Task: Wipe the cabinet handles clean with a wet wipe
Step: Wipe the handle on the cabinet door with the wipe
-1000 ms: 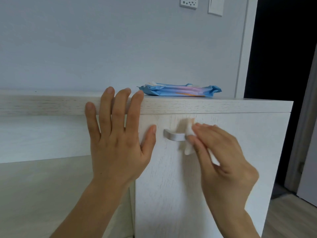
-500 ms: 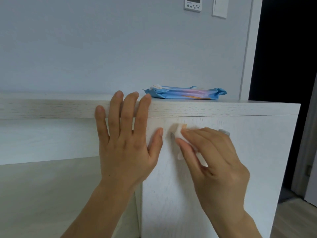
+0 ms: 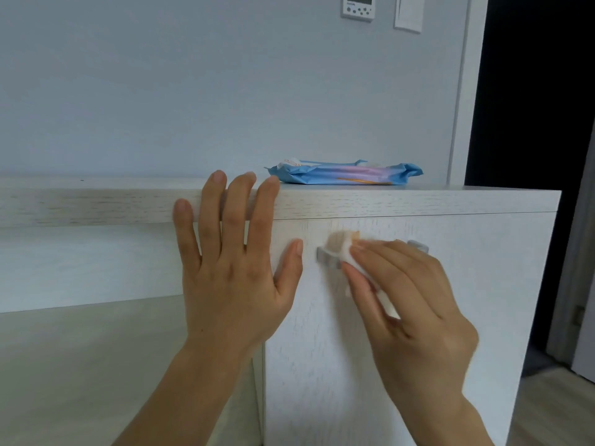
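A silver bar handle (image 3: 325,256) sits high on the white cabinet door (image 3: 483,300). Its left end shows, its right end (image 3: 418,245) peeks past my fingers, and the middle is hidden. My right hand (image 3: 409,304) pinches a folded white wet wipe (image 3: 341,249) and presses it on the handle near its left end. My left hand (image 3: 231,262) lies flat with straight fingers against the door's left edge and the front edge of the cabinet top (image 3: 418,201).
A blue pack of wet wipes (image 3: 344,174) lies on the cabinet top by the wall. A lower shelf surface (image 3: 80,365) extends to the left. A dark doorway (image 3: 534,123) opens on the right, with wood floor (image 3: 547,413) below.
My right hand slid the wipe left along the handle, from its right part to near its left end. My left hand stayed pressed flat on the door.
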